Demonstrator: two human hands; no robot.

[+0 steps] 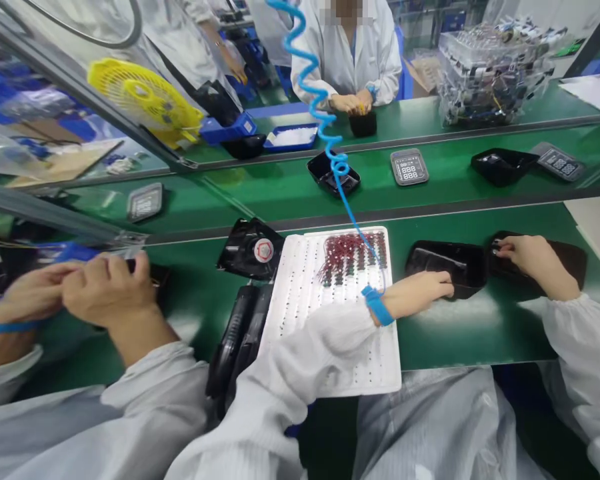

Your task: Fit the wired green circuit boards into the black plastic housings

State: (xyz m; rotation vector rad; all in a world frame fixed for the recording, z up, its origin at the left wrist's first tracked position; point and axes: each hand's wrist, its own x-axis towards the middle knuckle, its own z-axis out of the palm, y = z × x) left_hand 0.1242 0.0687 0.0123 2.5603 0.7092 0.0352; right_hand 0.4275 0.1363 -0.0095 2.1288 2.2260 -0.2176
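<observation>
My left hand [425, 288], with a blue strap on its wrist and a blue coiled cord [325, 127] leading off it, lies on the near edge of a glossy black tray [445, 260], fingers curled over the rim. My right hand [523, 257] reaches left across a second black tray [570, 257], its fingertips pinching that tray's left edge. Both trays sit side by side on the green bench. A white perforated board [305, 293] holding several small red parts [350, 257] lies left of my left hand.
A co-worker's two hands [95, 290] are closed together at the left. Black fan housings [253, 250] lie by the board. The green belt [280, 190] carries black trays and grey display units [409, 167]. Across it, a person in white [345, 53] handles a black part. A yellow fan [145, 97] stands back left.
</observation>
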